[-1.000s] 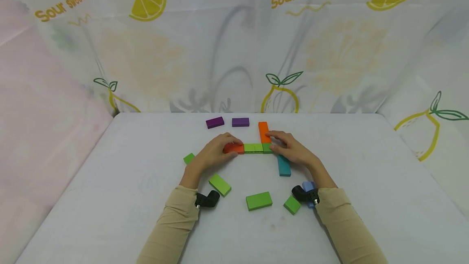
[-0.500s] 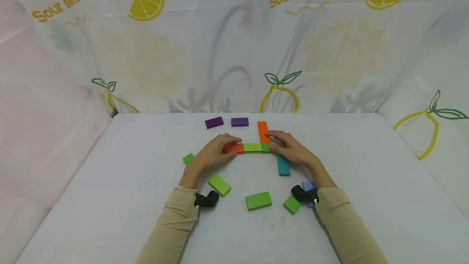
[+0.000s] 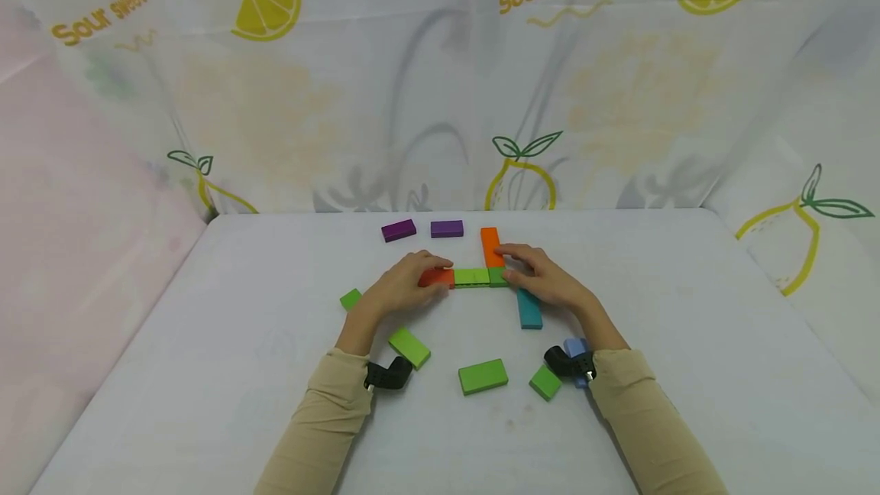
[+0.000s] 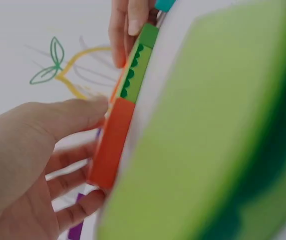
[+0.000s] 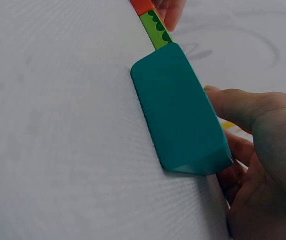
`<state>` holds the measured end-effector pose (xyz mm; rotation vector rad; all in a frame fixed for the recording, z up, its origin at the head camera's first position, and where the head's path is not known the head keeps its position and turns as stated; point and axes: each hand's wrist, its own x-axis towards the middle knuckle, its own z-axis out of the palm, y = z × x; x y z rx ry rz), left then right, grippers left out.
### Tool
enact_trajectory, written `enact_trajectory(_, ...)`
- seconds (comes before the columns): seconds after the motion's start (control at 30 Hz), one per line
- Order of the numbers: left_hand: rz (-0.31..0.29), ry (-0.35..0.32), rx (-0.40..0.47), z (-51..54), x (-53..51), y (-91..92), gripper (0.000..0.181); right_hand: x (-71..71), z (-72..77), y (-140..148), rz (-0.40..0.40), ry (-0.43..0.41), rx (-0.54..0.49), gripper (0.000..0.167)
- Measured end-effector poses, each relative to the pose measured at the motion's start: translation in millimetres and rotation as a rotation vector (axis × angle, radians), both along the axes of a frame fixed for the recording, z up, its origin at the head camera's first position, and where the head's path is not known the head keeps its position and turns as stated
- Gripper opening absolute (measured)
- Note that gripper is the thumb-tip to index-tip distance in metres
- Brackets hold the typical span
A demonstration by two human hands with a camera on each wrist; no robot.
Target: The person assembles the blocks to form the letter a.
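In the head view a row of blocks lies mid-table: a red-orange block, a light green block with dark scallops, and a darker green block. My left hand holds the red-orange block at the row's left end, thumb on the near side and fingers round the far side and end. At the other end my right hand grips the darker green block, which it partly covers. Its fingertips overlap an orange block behind the row. A teal block lies just in front of that hand.
Two purple blocks lie at the back. Nearer are a lime block, a green block, a small green block and a blue block partly under the right wrist. Another small green block sits beside the left wrist.
The head view has shifted slightly, so everything appears a little further left. Both hands and the blocks keep the same places relative to one another.
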<state>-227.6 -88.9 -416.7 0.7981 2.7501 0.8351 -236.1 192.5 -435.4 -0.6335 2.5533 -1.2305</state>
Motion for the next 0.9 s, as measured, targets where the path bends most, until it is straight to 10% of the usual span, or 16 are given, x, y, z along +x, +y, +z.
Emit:
enact_trajectory(0.63, 0.176, 0.158, 0.209, 3.9, -25.9, 0.8, 0.032, 2.2, -5.0, -2, 0.008, 0.01, -0.029, 0.046)
enact_trajectory(0.9, 0.218, 0.082, 0.288, 3.2, -37.0, -0.5, 0.031, 4.1, -8.1, -8, 0.008, -0.005, -0.035, 0.045)
